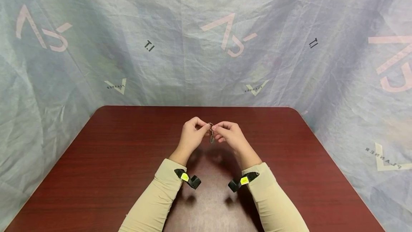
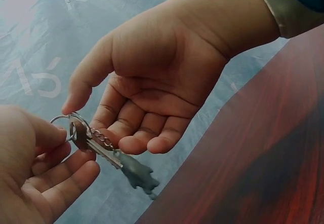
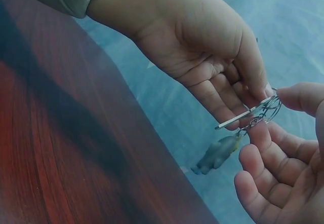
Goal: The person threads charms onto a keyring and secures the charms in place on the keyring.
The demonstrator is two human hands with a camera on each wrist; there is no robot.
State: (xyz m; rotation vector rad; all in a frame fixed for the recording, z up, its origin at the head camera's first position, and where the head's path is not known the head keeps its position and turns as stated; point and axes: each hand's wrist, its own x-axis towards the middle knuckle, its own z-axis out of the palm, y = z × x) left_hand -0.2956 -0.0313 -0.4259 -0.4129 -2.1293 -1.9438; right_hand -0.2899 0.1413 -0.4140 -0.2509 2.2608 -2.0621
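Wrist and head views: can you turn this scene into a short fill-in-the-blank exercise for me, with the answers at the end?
1. The left hand and right hand hold the ring above the dark red ____.
2. A gray charm hangs from the ring by a short metal ____.
3. Besides the charm, the ring carries a thing for opening locks, a ____.
4. The label on each wrist is bright ____.

Missing words: table; chain; key; yellow.
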